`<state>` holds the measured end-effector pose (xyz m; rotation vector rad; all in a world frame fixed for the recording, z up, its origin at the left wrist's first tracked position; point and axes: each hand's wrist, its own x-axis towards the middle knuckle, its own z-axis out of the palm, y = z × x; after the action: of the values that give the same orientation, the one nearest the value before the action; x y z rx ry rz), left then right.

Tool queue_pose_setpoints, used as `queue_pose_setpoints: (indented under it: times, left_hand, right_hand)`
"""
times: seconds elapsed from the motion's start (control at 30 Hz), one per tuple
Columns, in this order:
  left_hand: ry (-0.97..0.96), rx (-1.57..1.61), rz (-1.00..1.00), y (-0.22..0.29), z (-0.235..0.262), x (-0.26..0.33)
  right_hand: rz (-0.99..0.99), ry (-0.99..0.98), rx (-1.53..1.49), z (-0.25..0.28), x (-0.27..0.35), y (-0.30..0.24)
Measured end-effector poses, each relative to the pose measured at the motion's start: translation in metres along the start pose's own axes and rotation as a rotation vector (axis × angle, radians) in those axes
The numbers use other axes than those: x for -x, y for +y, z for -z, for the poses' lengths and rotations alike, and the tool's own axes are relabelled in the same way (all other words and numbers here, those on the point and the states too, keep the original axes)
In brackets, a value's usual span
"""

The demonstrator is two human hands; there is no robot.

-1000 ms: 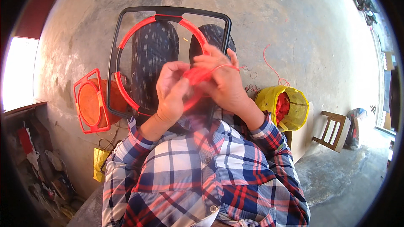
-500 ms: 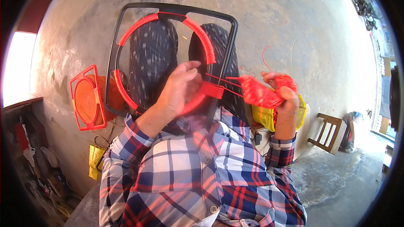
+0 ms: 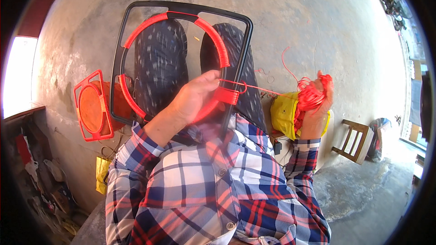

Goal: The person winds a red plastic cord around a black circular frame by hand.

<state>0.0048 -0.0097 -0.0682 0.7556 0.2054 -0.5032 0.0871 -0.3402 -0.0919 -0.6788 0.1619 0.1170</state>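
Observation:
A black frame (image 3: 247,31) with a round inner ring lies across my lap, and red cord is wound tightly round much of the ring. My left hand (image 3: 196,96) is at the ring's right side, thumb and fingers closed on a red strand beside a bare black stretch. From there the strand (image 3: 268,91) runs taut to the right, with a small loop by the frame's right bar. My right hand (image 3: 320,111) is closed around a loose red cord bundle (image 3: 311,96), held out to the right above a yellow bag. Glare blurs the ring's lower part.
The yellow bag (image 3: 284,117) stands right of my knee. A red-wrapped frame (image 3: 78,109) leans against an orange-red round object (image 3: 120,104) on the left. Another yellow bag (image 3: 102,174) sits lower left. A small wooden stool (image 3: 352,140) is farther right.
My right hand has moved right with the cord bundle, drawing the strands out into a longer, tighter line. A small loop now shows at the frame's bar. My left hand stays by the ring.

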Motion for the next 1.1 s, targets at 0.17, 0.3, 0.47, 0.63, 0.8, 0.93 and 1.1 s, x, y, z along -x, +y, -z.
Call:
queue_pose_setpoints:
  times: [0.17, 0.3, 0.47, 0.63, 0.8, 0.93, 1.1]
  left_hand:
    - [0.037, -0.018, 0.053, 0.001, -0.001, -0.002]
    - [0.059, -0.074, 0.049, 0.000, 0.001, -0.002]
    - [0.159, -0.058, 0.071, 0.004, -0.002, 0.001]
    - [0.151, -0.073, 0.092, 0.002, 0.004, -0.003]
    - [0.109, -0.045, 0.139, 0.008, 0.002, -0.004]
    - [0.127, -0.027, 0.127, 0.015, 0.000, 0.003]
    - [0.110, -0.012, 0.174, 0.011, 0.007, 0.007]
  right_hand:
    - [-0.266, -0.264, 0.641, -0.046, 0.026, 0.051]
    - [-0.485, -0.335, 0.730, -0.045, 0.029, 0.064]
    - [-0.398, -0.126, 0.677, -0.025, 0.038, 0.051]
    - [-0.337, -0.082, 0.627, -0.019, 0.049, 0.058]
    - [-0.349, -0.148, 0.720, 0.003, 0.053, 0.056]
    - [-0.443, 0.195, 0.670, 0.030, 0.034, 0.052]
    - [-0.187, 0.618, 0.327, 0.139, 0.011, -0.003]
